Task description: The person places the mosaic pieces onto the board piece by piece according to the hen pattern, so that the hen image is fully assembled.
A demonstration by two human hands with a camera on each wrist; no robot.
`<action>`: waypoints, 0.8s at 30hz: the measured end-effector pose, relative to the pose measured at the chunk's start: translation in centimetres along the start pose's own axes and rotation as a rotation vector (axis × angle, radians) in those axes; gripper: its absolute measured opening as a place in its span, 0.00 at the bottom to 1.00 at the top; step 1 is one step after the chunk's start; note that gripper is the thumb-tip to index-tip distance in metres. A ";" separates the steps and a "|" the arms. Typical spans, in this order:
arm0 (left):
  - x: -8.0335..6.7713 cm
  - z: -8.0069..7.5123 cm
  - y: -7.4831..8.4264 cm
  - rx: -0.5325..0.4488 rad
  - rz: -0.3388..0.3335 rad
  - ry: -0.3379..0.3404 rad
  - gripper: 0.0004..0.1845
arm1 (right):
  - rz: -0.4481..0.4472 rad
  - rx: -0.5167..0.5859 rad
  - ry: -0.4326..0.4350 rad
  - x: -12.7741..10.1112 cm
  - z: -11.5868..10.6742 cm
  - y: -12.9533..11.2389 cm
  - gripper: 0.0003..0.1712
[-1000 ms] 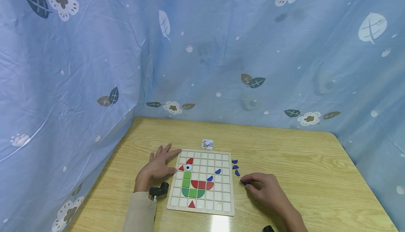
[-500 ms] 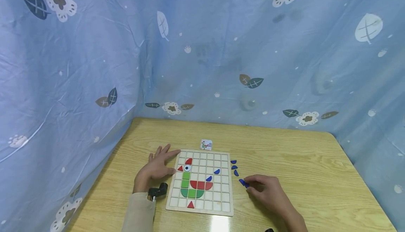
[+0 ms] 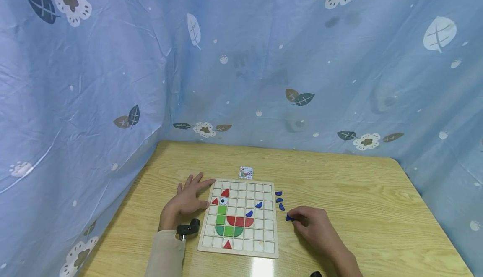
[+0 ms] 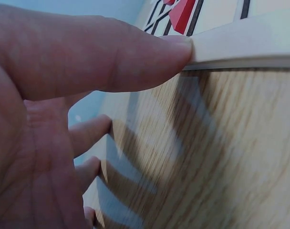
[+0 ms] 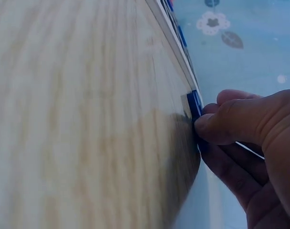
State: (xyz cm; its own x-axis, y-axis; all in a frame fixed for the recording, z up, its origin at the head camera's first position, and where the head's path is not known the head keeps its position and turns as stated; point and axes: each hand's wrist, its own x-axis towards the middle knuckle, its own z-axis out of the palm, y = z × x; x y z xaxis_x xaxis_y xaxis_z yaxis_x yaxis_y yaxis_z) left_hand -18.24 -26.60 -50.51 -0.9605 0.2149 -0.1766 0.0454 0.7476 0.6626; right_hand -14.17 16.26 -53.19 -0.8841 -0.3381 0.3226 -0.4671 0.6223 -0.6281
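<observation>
Fingers of the right hand are curled and pinch a small blue curved wooden piece, a grip made plain only in the right wrist view; from the head camera just a blue sliver is seen at the fingertips, on the light wooden surface just right of the pale wooden grid board. Spread flat, the left hand is laid beside the board, its thumb pressed against the board's edge. Farther off, a small printed card is seen.

Small flat blue piece, curved edge, pinched at my fingertips on the table, just right of the wooden board.
</observation>
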 end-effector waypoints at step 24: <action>-0.1 0.1 -0.1 -0.004 -0.006 0.014 0.41 | -0.402 0.020 -0.282 6.5 3.2 -3.7 0.16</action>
State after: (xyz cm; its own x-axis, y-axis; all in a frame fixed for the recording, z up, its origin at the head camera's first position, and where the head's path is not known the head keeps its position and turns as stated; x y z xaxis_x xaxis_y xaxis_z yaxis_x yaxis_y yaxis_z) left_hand -18.12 -26.59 -50.64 -0.9645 0.2018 -0.1703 0.0388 0.7460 0.6648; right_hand -18.14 9.49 -51.08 -0.5952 -0.7283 0.3395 -0.7677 0.3906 -0.5080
